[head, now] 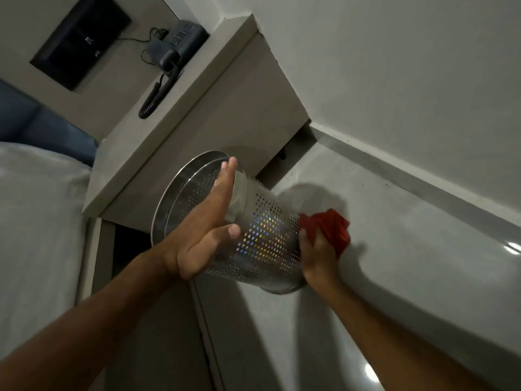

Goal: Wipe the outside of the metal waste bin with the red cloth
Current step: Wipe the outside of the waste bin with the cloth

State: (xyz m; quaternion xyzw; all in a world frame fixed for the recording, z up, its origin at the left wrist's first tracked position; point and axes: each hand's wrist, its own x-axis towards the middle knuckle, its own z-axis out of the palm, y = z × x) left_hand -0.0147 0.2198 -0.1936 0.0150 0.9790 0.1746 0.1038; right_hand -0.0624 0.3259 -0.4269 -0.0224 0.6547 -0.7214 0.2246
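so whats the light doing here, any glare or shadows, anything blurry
Head view: dim overall; bright glare spots on the glossy floor at lower right; coloured glints through the metal waste bin holes; a soft shadow behind the red cloth; the telephone slightly blurred; wide-angle tilt throughout.

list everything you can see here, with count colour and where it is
perforated silver metal waste bin: 1, silver, tilted on its side between the hands, above the floor
crumpled red cloth: 1, red, at the bin's base end, gripped by the right hand
dark corded telephone: 1, dark grey, on top of the bedside unit
beige bedside unit: 1, beige, against the wall beside the bed
black wall panel: 1, black, on the wall near the telephone
white bed cover: 1, white, left edge of view
glossy pale floor: 1, grey-white, under the bin
left hand: 1, flat open palm against the bin's side
right hand: 1, closed on the cloth
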